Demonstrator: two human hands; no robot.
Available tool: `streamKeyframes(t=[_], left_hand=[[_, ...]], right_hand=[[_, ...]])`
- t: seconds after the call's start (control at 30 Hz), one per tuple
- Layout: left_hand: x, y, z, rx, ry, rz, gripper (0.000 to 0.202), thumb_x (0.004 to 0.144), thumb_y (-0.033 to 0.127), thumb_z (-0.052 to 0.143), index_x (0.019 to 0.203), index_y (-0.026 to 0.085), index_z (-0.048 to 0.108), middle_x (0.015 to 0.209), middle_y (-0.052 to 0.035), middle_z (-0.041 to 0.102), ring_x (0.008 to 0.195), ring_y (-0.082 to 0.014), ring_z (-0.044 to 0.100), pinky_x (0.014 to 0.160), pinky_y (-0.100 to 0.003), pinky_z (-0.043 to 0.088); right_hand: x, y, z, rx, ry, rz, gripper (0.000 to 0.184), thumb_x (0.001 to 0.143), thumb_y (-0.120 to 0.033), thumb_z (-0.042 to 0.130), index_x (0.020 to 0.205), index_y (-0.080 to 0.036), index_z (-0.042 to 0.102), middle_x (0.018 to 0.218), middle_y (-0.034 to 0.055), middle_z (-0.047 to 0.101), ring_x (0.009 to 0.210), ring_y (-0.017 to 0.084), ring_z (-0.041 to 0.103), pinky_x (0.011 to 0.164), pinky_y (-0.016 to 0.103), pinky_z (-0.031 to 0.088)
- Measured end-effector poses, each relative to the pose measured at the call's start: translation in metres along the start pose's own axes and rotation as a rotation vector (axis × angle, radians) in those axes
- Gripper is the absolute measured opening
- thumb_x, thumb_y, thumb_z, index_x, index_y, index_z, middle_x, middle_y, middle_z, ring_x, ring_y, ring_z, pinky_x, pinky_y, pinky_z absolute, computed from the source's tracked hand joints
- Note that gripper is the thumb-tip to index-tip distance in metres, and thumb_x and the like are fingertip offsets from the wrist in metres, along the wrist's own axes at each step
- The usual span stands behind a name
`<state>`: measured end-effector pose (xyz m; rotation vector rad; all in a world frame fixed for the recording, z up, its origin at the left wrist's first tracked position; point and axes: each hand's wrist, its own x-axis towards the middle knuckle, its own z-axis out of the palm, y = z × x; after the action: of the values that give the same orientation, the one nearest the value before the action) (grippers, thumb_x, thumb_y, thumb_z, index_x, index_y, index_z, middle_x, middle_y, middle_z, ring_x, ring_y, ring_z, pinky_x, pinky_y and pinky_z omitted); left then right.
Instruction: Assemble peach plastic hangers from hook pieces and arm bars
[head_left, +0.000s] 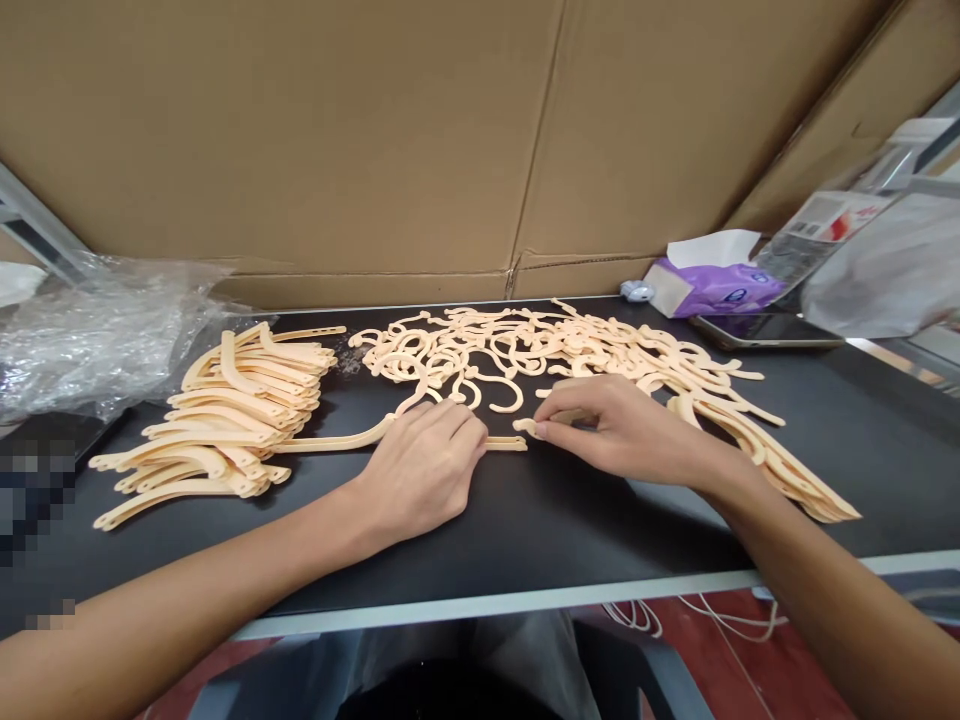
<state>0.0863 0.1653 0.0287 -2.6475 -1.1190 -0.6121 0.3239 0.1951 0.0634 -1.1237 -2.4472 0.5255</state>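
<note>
My left hand [424, 465] is closed around a long beige plastic strip [507, 443] that looks like a hanger arm, its end sticking out past my fingers to the right. My right hand [622, 430] pinches a small beige plastic hook [526, 427] between thumb and fingertips, just above and beside that end; most of the hook is hidden by my fingers. Whether hook and strip touch I cannot tell. Behind both hands spreads a heap of beige hooks [504, 395]. To the left, curved beige arms [225, 410] with holed ends lie stacked.
More long beige arms [780, 460] lie at the right, by my forearm. A purple tissue pack [724, 285] and a dark flat device [769, 330] sit at the back right. Clear plastic wrap [97, 330] bunches at the left. A cardboard wall [300, 150] stands behind the black tabletop [517, 530].
</note>
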Motion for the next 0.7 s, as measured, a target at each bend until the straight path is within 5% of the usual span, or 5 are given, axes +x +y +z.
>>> streamKeyframes(t=[0.7], left_hand=[[-0.0005,-0.0022,0.002,-0.083,0.115,0.06,0.022,0.096,0.015,0.05,0.081,0.014,0.066,0.079,-0.0065,0.07,0.071,-0.0185,0.064,0.067,-0.032,0.052]], right_hand=[[-0.0024,-0.0012,0.0029,-0.013,-0.119,0.052,0.027,0.089,-0.024,0.054,0.064,-0.019,0.064,0.06,-0.0015,0.06,0.056,0.011,0.049,0.058,0.027,0.031]])
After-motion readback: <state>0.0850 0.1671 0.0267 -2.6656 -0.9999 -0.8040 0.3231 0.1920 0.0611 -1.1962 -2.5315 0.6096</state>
